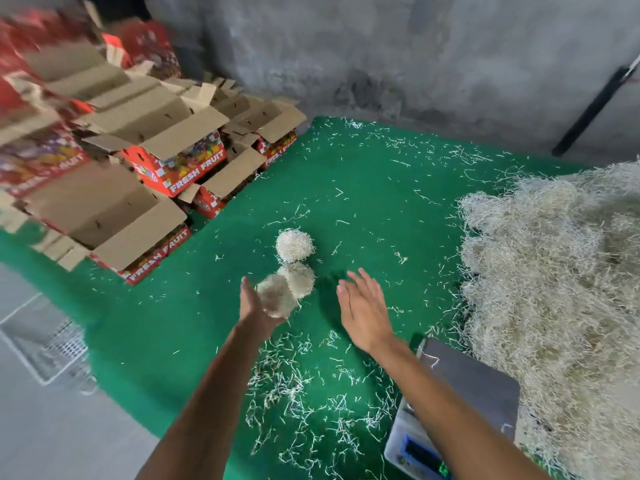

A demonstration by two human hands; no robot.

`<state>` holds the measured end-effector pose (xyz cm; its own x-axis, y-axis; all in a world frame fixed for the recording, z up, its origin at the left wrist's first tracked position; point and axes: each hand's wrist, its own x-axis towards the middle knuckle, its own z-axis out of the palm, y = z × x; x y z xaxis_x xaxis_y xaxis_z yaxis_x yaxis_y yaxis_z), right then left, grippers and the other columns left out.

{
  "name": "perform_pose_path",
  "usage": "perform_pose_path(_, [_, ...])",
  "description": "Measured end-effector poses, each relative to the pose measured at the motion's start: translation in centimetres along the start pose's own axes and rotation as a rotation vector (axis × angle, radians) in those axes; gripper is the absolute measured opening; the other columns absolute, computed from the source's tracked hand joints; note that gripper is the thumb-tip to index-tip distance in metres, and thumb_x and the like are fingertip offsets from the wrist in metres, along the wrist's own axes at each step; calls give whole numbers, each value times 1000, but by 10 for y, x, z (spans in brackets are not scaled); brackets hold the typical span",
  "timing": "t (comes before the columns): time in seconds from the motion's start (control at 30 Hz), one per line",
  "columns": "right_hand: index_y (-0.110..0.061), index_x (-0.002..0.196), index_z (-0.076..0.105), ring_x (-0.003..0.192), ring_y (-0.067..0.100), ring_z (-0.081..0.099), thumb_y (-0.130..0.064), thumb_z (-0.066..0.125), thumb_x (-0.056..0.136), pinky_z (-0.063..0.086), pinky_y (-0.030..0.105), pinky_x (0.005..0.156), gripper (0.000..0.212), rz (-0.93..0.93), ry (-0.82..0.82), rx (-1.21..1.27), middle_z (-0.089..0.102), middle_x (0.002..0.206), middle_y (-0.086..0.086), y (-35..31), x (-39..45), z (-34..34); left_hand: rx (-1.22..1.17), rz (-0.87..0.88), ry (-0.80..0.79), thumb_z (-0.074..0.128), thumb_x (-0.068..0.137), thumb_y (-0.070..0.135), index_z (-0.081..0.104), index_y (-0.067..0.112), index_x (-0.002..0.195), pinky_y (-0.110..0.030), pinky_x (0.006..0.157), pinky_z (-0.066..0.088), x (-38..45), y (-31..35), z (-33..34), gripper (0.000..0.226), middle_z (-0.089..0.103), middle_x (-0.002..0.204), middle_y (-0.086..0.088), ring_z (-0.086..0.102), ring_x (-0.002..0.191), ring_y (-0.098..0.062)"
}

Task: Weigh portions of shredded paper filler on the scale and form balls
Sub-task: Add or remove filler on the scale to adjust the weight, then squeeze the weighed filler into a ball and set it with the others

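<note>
Three pale balls of shredded paper show mid-table. One ball (277,296) lies against the palm of my left hand (251,306), whose fingers are straight. A second ball (300,277) sits just behind it and a third ball (295,245) farther back on the green cloth (363,188). My right hand (363,306) hovers flat with fingers spread and holds nothing, a little right of the balls. The grey scale (464,403) stands at the lower right with a bare platform. A big heap of shredded paper filler (554,289) fills the right side.
Open red "FRESH FRUIT" cartons (166,157) are stacked along the left of the table. Loose paper shreds (304,393) litter the cloth near me. A white wire basket (48,344) stands on the floor at left. A grey concrete wall (381,57) rises behind the table.
</note>
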<state>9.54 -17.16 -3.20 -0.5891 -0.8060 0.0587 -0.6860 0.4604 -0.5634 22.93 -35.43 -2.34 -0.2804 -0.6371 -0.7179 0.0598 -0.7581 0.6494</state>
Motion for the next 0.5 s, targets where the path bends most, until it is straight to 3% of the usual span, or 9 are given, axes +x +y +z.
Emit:
perform_pose_path(0.03, [-11,150,50,160,19,8,-45,14,113,-7,35,128,61,3,-24,1,32,167,7,-2,1,6,52,29,22,29,98,68,25,21,157,-42,60,56,3,3,-8,75,27,162,-7,30,147,-36])
perform_pose_path(0.07, [-11,150,49,160,19,9,-45,13,113,-6,34,127,62,8,-45,5,31,168,7,-3,2,11,125,66,32,26,99,68,27,21,157,-49,79,55,10,2,-14,75,27,163,-6,30,147,-35])
perform_pose_path(0.1, [-11,150,49,160,19,9,-45,12,113,-6,34,127,63,13,-62,11,30,168,7,-4,3,15,203,120,48,24,100,67,30,20,156,-55,101,43,11,-3,-17,73,29,163,-7,30,147,-32])
perform_pose_path(0.13, [-10,151,48,160,19,10,-45,12,113,-7,33,126,62,17,-70,18,30,168,7,-5,3,17,248,187,47,23,102,65,36,17,153,-55,113,31,12,-11,-16,72,33,161,-8,33,145,-30])
perform_pose_path(0.17, [-10,152,47,160,18,11,-44,12,113,-7,32,126,62,21,-68,28,31,168,7,-6,4,19,260,244,30,24,103,62,44,13,148,-51,115,31,10,-20,-12,69,41,156,-11,42,139,-29])
perform_pose_path(0.27, [-12,154,47,159,18,16,-43,15,113,-5,29,125,60,39,-38,52,35,166,6,0,1,16,220,285,-94,29,106,52,60,8,131,-43,96,51,-1,-45,13,59,59,137,-14,61,114,-27])
perform_pose_path(0.33, [-12,153,48,157,18,20,-40,21,114,-2,29,125,55,64,8,64,40,164,6,12,-3,5,262,223,-214,26,106,54,60,13,124,-39,89,53,-10,-55,40,56,60,132,-7,63,109,-22])
perform_pose_path(0.4, [-11,151,50,155,20,25,-39,24,114,3,30,126,54,96,70,59,44,160,7,30,-9,-12,287,133,-363,24,105,58,56,16,122,-38,93,50,-19,-67,68,56,58,130,-2,62,107,-19])
perform_pose_path(0.5, [-10,150,50,153,22,30,-39,27,114,11,35,127,52,158,156,35,47,158,8,66,-27,-43,359,159,-467,28,103,61,63,15,123,-41,91,56,-35,-92,110,61,69,125,-1,70,106,-22])
